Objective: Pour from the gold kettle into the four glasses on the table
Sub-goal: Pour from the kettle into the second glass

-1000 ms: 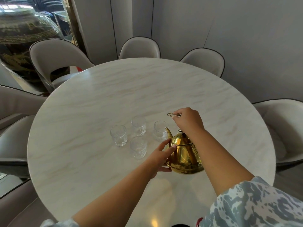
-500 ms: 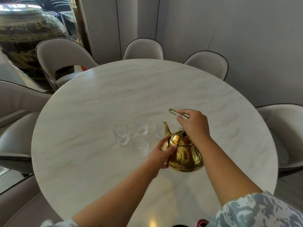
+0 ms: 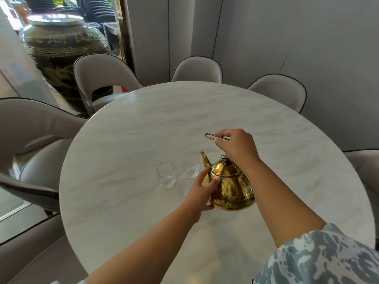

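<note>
The gold kettle (image 3: 231, 187) is near the middle of the round marble table (image 3: 127, 140), its spout pointing up and left beside the glasses. My right hand (image 3: 235, 146) is closed on its thin wire handle, held above the lid. My left hand (image 3: 202, 191) cups the kettle's left side, thumb low. Three clear glasses show: the left glass (image 3: 166, 174), the back glass (image 3: 191, 165) just left of the spout, and a near glass (image 3: 184, 187) partly hidden by my left hand. The fourth glass is hidden behind the kettle.
Grey padded chairs ring the table, such as one at the back left (image 3: 98, 76) and one at the back (image 3: 198, 69). A large dark ceramic jar (image 3: 61, 48) stands behind the left chairs. A grey panelled wall (image 3: 287, 37) is at the back right.
The kettle has shifted left toward the glasses and now covers the rightmost one. Both hands stayed on it, and the right hand raised the handle higher.
</note>
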The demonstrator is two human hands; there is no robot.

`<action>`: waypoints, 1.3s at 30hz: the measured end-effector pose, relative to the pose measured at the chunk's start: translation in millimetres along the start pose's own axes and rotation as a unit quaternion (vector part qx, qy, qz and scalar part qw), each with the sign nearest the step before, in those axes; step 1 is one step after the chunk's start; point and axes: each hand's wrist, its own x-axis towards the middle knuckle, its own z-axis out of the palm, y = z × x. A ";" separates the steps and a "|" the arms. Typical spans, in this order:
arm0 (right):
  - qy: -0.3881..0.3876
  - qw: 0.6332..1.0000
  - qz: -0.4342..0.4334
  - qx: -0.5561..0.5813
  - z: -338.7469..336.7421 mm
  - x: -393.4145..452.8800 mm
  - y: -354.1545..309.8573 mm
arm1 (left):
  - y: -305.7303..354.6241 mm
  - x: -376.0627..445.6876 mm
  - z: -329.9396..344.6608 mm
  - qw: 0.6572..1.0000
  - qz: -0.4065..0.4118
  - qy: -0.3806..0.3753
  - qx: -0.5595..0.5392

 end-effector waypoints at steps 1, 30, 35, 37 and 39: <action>-0.010 1.000 0.001 -0.006 3.0 3.2 -2.8 | 0.3 0.3 -1.9 1.000 -0.002 0.002 -0.004; -0.076 0.994 0.010 -0.083 14.8 28.6 -21.1 | 2.7 6.0 -8.7 0.999 -0.032 -0.023 -0.027; -0.080 0.993 0.010 -0.088 14.9 27.8 -21.4 | 2.4 5.4 -10.1 0.999 -0.032 -0.026 -0.024; -0.081 0.993 0.008 -0.090 14.7 27.4 -22.0 | 1.8 5.2 -10.6 0.999 -0.033 -0.029 -0.023; -0.080 0.992 0.005 -0.094 14.7 27.4 -22.5 | 1.5 3.8 -10.3 0.999 -0.033 -0.029 -0.024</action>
